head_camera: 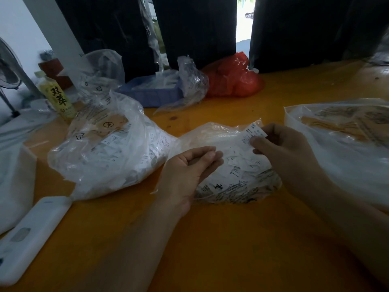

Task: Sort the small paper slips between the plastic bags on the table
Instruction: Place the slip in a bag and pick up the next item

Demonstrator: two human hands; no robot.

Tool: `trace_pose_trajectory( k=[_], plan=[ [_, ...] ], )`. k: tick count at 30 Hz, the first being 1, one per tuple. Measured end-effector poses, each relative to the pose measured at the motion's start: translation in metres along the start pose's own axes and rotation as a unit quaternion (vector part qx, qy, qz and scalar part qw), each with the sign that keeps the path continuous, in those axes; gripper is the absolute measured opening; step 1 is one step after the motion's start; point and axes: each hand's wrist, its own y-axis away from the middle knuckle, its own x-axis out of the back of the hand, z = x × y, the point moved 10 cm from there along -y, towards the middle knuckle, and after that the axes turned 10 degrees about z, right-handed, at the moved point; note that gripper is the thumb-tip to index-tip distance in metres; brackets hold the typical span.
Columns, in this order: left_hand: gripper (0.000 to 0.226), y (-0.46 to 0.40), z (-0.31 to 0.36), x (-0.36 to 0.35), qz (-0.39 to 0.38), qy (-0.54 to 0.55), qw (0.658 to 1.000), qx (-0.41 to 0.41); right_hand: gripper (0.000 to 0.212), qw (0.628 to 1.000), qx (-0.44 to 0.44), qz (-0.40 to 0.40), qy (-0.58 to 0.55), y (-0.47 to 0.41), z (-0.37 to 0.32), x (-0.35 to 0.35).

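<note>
A white paper slip (253, 132) marked XL is pinched between the thumb and fingers of my right hand (282, 148), above the middle plastic bag (231, 186). That bag lies open on the orange table (210, 239) with several small slips (242, 163) in it. My left hand (189, 171) hovers at the bag's left edge, palm up, fingers loosely curled, holding nothing that I can see. A fuller clear bag of slips (109, 152) sits to the left. Another clear bag (341, 131) lies at the right.
A white device (31, 237) lies at the near left edge. Behind stand a yellow-labelled bottle (57, 98), a blue tray (151, 91) with crumpled clear bags, and a red plastic bag (233, 79). Dark panels close the back. A fan (8, 68) stands far left.
</note>
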Motion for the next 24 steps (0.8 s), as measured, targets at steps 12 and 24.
trace_pose_trajectory(
  k=[12, 24],
  plan=[
    [0.048, 0.004, 0.003, -0.008, -0.021, -0.041, 0.999, -0.017, 0.008, 0.987, 0.127, -0.021, 0.1, 0.009, -0.029, -0.008],
    [0.034, 0.007, 0.003, -0.007, -0.031, -0.132, 0.99, -0.042, 0.008, 0.978, 0.165, -0.033, 0.125, 0.011, -0.038, -0.011]
  ],
)
